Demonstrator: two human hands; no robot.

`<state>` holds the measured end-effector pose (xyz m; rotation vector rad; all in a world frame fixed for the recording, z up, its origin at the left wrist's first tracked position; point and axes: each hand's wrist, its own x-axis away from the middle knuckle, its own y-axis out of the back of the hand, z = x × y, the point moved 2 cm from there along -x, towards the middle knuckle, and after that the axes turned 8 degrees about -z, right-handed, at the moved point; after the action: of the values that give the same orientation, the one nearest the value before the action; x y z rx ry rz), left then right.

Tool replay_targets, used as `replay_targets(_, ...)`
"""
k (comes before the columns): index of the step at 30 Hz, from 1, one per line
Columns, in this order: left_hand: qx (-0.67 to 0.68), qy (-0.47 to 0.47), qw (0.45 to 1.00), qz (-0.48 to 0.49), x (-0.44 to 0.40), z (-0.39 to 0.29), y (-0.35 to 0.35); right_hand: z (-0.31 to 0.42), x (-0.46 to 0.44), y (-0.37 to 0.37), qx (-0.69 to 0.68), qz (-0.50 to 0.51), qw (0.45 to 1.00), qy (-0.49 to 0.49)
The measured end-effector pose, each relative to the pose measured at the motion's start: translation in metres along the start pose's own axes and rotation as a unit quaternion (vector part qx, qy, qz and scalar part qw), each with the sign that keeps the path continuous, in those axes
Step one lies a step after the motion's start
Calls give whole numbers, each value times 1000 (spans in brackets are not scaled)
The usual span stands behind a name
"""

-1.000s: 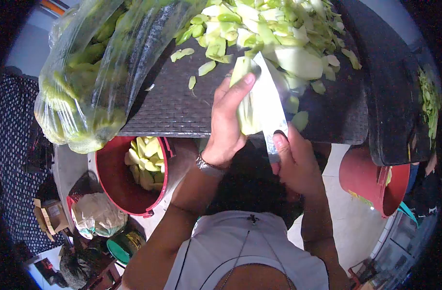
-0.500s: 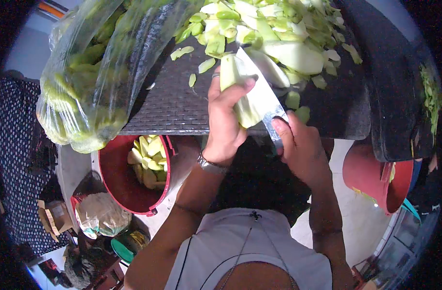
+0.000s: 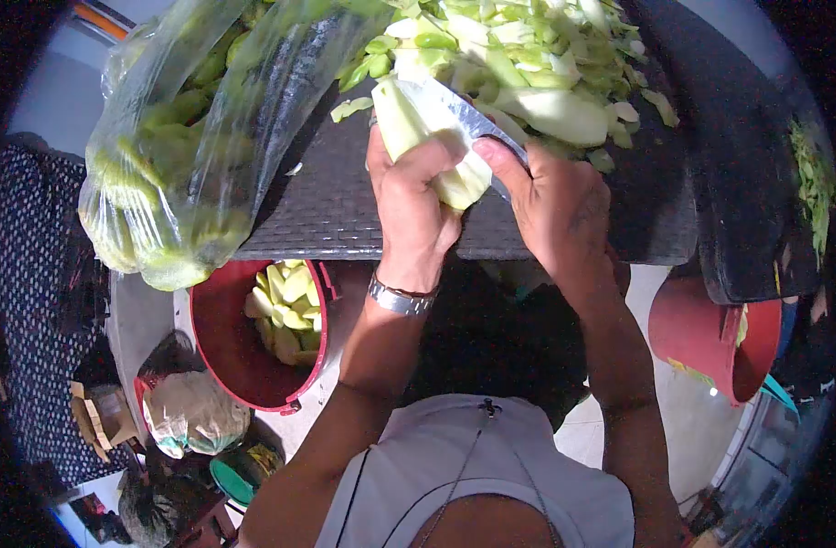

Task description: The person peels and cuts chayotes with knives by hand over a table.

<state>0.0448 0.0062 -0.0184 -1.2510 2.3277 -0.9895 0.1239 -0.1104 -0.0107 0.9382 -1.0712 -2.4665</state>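
My left hand (image 3: 413, 187) grips a peeled pale-green fruit that looks like a green mango (image 3: 402, 119), held tilted above the near edge of the dark woven table. In my right hand (image 3: 560, 196) is a broad knife (image 3: 486, 126), its handle hidden by my fingers. The blade lies along the right side of the mango, pointing up and left. Just beyond, a heap of peelings (image 3: 546, 55) covers the far part of the table, with a larger pale piece (image 3: 555, 111) on its near side.
A clear plastic bag of green fruit (image 3: 162, 173) hangs over the table's left edge. Below, a red bucket (image 3: 226, 356) holds pale-green pieces. Another red bucket (image 3: 692, 320) stands lower right, beside a black chair (image 3: 756, 228). A stuffed sack (image 3: 194, 411) sits lower left.
Both hands have moved slightly, the left up and left with the mango. The right hand has risen, its knuckles now turned upward, and the knife blade slants more to the left.
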Motion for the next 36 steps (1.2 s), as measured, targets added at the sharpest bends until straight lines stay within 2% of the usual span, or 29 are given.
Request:
replay_targets(2,3,8,1000,-1,2,1,1,-2,0,-2,-22,-8,1000,16)
replay_targets(5,9,-13,1000,13,-9,7,5,-1,-6,3,-31,56,998,-2)
replay_targets(7,1,-1,1000,-4,-13,8,5,-9,-8,-4,-91,53,994,25)
replay_targets(11,-22,13,999,-32,-32,11,9,-18,-27,-14,-69,42,994,73)
replay_targets(13,-11,32,999,-21,-43,11,8,-15,-37,-20,-57,49,996,44)
replay_targets(17,-22,16,999,-31,-51,12,7,-26,-53,-42,-54,66,992,90)
replay_targets(18,-35,5,999,-4,-52,12,9,-27,-58,-43,-52,77,992,88)
replay_targets(19,-49,-3,999,20,-50,10,13,-28,-59,-43,-50,92,991,82)
replay_targets(22,-95,-15,995,6,-44,9,12,-32,-66,-38,-124,138,982,-46)
replay_targets(23,-109,-19,994,-11,-43,9,8,-30,-67,-34,-132,109,985,-24)
replay_targets(25,-40,10,999,-4,-49,8,2,-22,-67,-28,-151,53,987,23)
replay_targets(27,31,50,998,-17,-48,1,-4,-28,-72,-27,-171,91,980,-40)
replay_targets(29,48,51,998,-11,-53,-2,-6,-32,-73,-26,-212,146,958,-125)
replay_targets(31,39,76,996,1,-56,-1,-1,-35,-68,-21,-308,220,907,-187)
replay_targets(32,49,106,993,7,-57,-1,1,-34,-66,-16,-315,224,894,-226)
replay_targets(34,51,145,987,36,-56,0,4,-31,-64,-6,-301,227,901,-216)
replay_targets(36,84,151,985,26,-53,-1,5,-34,-61,-2,-268,212,921,-185)
